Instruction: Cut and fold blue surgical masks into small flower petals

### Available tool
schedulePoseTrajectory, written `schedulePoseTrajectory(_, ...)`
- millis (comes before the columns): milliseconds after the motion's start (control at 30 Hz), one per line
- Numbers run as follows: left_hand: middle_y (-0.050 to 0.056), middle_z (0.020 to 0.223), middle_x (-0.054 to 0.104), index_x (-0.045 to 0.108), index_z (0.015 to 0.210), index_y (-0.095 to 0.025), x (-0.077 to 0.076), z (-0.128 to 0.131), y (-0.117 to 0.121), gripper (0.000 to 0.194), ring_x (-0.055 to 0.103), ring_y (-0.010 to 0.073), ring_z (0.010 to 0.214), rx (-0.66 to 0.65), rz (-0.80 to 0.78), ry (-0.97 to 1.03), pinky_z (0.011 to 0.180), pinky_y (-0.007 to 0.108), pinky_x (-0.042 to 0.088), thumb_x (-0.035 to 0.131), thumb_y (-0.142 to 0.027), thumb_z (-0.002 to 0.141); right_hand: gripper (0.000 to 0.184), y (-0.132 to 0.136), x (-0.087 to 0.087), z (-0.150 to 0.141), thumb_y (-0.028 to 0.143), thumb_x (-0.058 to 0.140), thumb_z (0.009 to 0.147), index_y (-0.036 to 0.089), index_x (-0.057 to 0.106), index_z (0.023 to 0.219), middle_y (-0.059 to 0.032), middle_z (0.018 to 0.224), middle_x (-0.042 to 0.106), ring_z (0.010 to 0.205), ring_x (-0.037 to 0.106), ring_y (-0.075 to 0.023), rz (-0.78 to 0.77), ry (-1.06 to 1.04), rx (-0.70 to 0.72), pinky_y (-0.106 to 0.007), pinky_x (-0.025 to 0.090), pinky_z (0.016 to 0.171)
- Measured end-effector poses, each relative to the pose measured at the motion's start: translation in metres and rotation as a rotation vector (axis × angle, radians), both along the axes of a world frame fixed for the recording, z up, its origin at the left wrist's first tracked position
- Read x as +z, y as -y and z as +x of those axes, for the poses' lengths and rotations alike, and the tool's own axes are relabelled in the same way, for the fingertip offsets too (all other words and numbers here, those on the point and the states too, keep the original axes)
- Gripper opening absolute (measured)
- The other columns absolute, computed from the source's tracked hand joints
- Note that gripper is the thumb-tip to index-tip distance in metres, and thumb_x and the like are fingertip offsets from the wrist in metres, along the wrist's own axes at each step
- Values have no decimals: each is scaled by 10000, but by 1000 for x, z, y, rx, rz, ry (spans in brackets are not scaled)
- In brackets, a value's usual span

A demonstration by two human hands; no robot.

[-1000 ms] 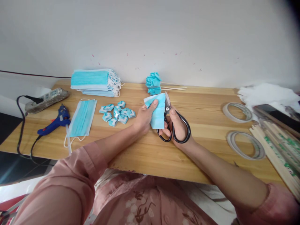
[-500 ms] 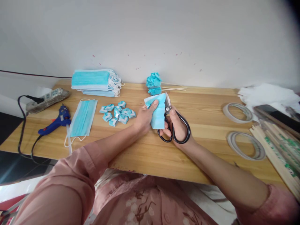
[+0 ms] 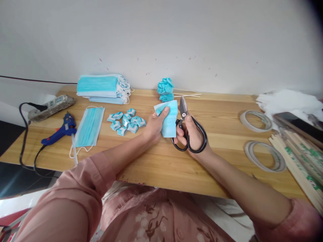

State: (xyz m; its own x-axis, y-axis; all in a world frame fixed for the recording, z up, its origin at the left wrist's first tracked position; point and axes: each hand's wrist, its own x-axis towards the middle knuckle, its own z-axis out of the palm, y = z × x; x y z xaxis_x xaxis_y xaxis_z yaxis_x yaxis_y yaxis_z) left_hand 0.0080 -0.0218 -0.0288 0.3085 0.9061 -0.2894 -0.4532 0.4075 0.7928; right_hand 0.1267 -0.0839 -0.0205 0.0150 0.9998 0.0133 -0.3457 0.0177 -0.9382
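My left hand (image 3: 155, 126) pinches a piece of light blue mask fabric (image 3: 170, 124), thumb on top, and holds it upright above the table. In my right hand (image 3: 194, 136) is a pair of black-handled scissors (image 3: 185, 111), fingers through the loops and blades pointing away from me. The blades sit just right of the fabric's edge, apart from it. Behind the fabric lie blue fabric flowers (image 3: 165, 86) on thin sticks. Several small folded blue pieces (image 3: 126, 120) are spread left of my left hand.
At the left are a blue glue gun (image 3: 60, 129), a power strip (image 3: 51, 108) and a single face mask (image 3: 90, 127). A mask stack (image 3: 98, 86) stands by the wall. Tape rolls (image 3: 248, 156), wooden sticks (image 3: 292, 161), a phone (image 3: 297, 124) and white material (image 3: 287, 102) lie right.
The scissors have moved slightly to the right, away from the fabric's edge, so more of the blades shows. My left hand and the fabric have shifted a little left.
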Motion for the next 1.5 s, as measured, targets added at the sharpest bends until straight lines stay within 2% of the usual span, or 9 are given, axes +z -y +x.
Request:
schedulePoseTrajectory(167, -24, 667, 691, 640, 842, -164, 3, 2, -3, 398, 641, 120, 574, 84, -13, 6, 616, 248, 553, 891, -460, 757, 626, -9, 11, 11, 820, 657, 807, 255, 621, 1075, 93, 552, 461, 371, 387, -101, -19, 49, -123, -301, 492, 449)
schedulePoseTrajectory(300, -17, 705, 707, 677, 861, -162, 8, 2, -4, 334, 659, 126, 621, 140, -28, 9, 680, 260, 567, 891, -403, 771, 643, -23, 26, 36, 857, 522, 860, 271, 656, 1090, 73, 545, 431, 394, 385, -119, 30, 47, -238, -329, 518, 500)
schedulePoseTrajectory(533, -15, 751, 723, 700, 892, -180, 13, -4, -13, 193, 685, 136, 700, 186, 27, -59, 763, 268, 572, 807, -340, 875, 669, -34, 53, 81, 885, 446, 858, 273, 636, 1049, 31, 662, 498, 523, 490, -164, 62, 68, -195, -417, 579, 680)
schedulePoseTrajectory(633, -23, 702, 699, 688, 864, -177, 12, -8, -18, 142, 637, 114, 631, 165, 52, -86, 709, 247, 553, 709, -285, 953, 569, -38, 44, 103, 714, 673, 823, 266, 643, 1172, 37, 739, 548, 585, 506, -156, 86, 425, -170, -402, 555, 739)
schedulePoseTrajectory(767, -7, 700, 713, 688, 817, -177, 11, -12, -21, 184, 618, 115, 608, 91, 78, -126, 659, 246, 535, 737, -315, 928, 446, -47, 18, 129, 416, 771, 766, 255, 746, 1181, -71, 948, 764, 826, 673, -277, 16, 1416, -181, -413, 514, 773)
schedulePoseTrajectory(967, 37, 755, 762, 730, 792, -160, 5, -14, -20, 283, 656, 142, 634, -95, 74, -230, 613, 254, 528, 913, -366, 731, 425, -51, 5, 143, 260, 798, 774, 214, 765, 1195, -128, 1019, 806, 837, 695, -301, 34, 1740, -155, -381, 461, 699)
schedulePoseTrajectory(1133, 48, 760, 757, 743, 774, -144, 5, -12, -15, 316, 648, 140, 621, -242, 114, -308, 582, 248, 509, 929, -386, 692, 274, -37, 23, 116, 302, 655, 943, 263, 751, 1196, -128, 1114, 785, 999, 702, -338, 273, 1502, -299, -458, 491, 827)
schedulePoseTrajectory(1267, 25, 720, 716, 740, 768, -149, 7, -10, -9, 276, 609, 130, 612, -347, 243, -357, 599, 254, 481, 882, -384, 745, 247, -25, 31, 78, 461, 613, 974, 304, 759, 1096, -76, 1058, 788, 973, 700, -299, 426, 1097, -105, -459, 510, 867)
schedulePoseTrajectory(1500, -32, 606, 581, 669, 626, -155, 6, -4, -2, 220, 480, 93, 584, -416, 453, -473, 579, 225, 366, 734, -196, 833, 214, -22, 15, 49, 474, 669, 927, 273, 725, 878, -53, 849, 727, 819, 656, -245, 528, 1079, -55, -394, 477, 782)
